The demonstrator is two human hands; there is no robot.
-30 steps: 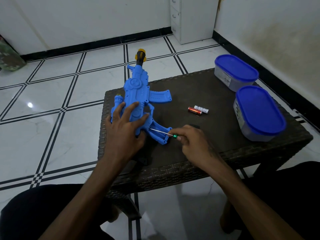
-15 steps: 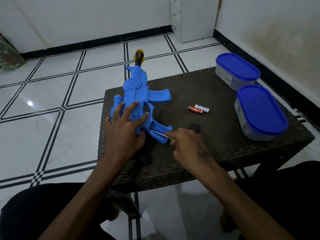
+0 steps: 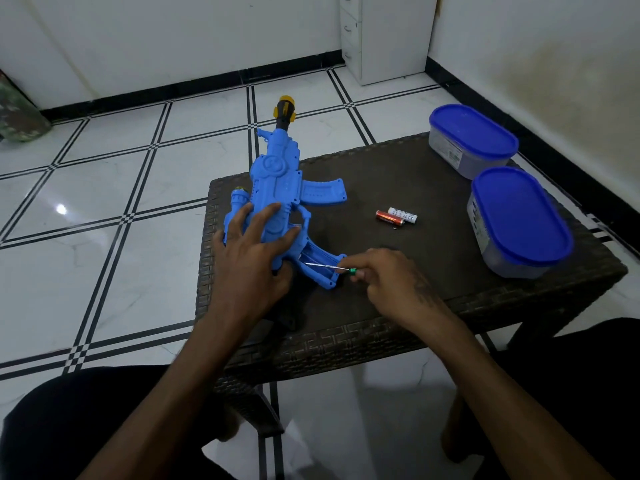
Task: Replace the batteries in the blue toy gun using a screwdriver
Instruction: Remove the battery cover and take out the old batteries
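Lying flat on the bench (image 3: 433,188), the blue toy gun (image 3: 277,188) is pressed by the left hand (image 3: 251,258), fingers straight; the right hand (image 3: 388,275) pinches a screwdriver (image 3: 329,267), its tip in the gun's grip.

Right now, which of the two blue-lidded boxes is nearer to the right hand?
The near box, at the table's front right. The far box sits behind it, toward the wall, farther from the right hand.

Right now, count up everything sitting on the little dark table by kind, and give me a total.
Toy gun: 1
Screwdriver: 1, held in the right hand
Batteries: 2, one red, one white
Blue-lidded containers: 2, far and near
Total: 6
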